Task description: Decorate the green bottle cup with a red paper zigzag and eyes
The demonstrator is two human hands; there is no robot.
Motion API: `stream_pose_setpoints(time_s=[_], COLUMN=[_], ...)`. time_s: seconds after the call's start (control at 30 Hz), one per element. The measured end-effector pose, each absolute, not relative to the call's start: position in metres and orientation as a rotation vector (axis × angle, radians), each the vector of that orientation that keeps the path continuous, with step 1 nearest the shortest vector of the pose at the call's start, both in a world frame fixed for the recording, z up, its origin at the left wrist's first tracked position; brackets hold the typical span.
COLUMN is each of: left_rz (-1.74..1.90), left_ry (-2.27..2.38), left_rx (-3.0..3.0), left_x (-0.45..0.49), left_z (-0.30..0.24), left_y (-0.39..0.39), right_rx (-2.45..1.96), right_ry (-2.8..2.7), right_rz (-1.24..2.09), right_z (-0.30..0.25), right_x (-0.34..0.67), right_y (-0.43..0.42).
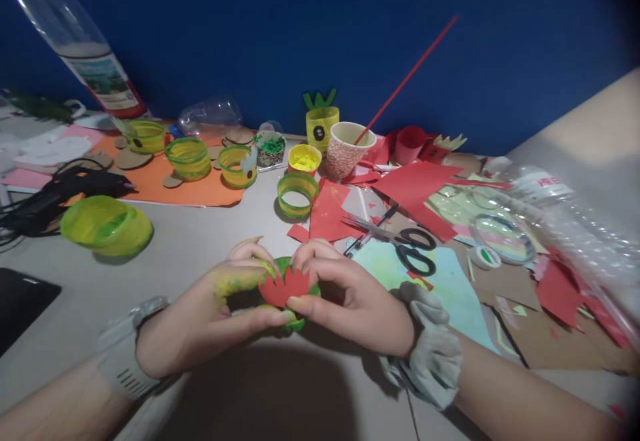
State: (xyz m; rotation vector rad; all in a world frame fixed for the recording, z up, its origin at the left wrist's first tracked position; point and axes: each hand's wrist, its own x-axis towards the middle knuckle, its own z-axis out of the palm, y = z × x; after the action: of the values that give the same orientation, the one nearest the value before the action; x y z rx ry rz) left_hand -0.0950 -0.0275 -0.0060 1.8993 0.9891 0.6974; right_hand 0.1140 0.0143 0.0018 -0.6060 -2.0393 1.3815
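Bare forearms (pixel 55 398), cut off at the lower corners, reach over a pale grey surface (pixel 185 261). Yellow-smudged left hand (pixel 210 304) and right hand (pixel 355 294) meet at center, their fingers (pixel 325 270) curled, grasping between them a green-painted round band (pixel 297 326). Before it stands a red, zigzag-topped paper cutout (pixel 285 286), the right thumb (pixel 315 307) touching its lower corner. Fingers and cutout hide most of the band; whether the paper is stuck on cannot be told. Some left fingertips are hard to make out.
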Motion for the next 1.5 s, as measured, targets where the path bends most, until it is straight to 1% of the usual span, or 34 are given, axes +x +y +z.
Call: stream_pose_setpoints(time_s=[0.13,0.4,0.63,0.77,0.97,1.13,1.33,1.4,1.5], left_rz=[0.787,0.824,0.770,0.785,0.824,0.944,1.094,1.098,1.109], left_ry=[0.944,1.056,1.032,1.035,1.044,1.150,1.413,1.407,1.267], left_rx=[1.736,1.807,1.746,1.607,1.203,1.176,1.398,1.341,1.146], left_x=[-0.096,-0.095,-0.098,-0.098,-0.093,-0.097,-0.110,-0.112,-0.110], left_z=[-0.012,-0.009,-0.010,-0.013,0.000,0.005,0.008,0.009,0.008], left_y=[-0.029,-0.030,-0.030,-0.032,-0.033,-0.028,-0.021,-0.019,-0.018], right_rx=[-0.657,-0.608,-0.681,-0.578,-0.692,-0.763,-0.897,-0.921,-0.964], right_ry=[-1.905,-1.860,-1.960,-1.858,-1.617,-1.609,-1.665,-1.646,-1.650], right_rz=[1.460,1.644,1.631,1.728,1.764,1.647,1.305,1.226,1.081], right_z=[0.002,0.000,0.000,-0.002,-0.011,-0.012,-0.008,-0.004,0.014], right_x=[0.114,0.116,0.118,0.120,0.120,0.119,0.118,0.118,0.125], right_y=[0.014,0.017,0.017,0.017,0.015,0.017,0.013,0.014,0.024])
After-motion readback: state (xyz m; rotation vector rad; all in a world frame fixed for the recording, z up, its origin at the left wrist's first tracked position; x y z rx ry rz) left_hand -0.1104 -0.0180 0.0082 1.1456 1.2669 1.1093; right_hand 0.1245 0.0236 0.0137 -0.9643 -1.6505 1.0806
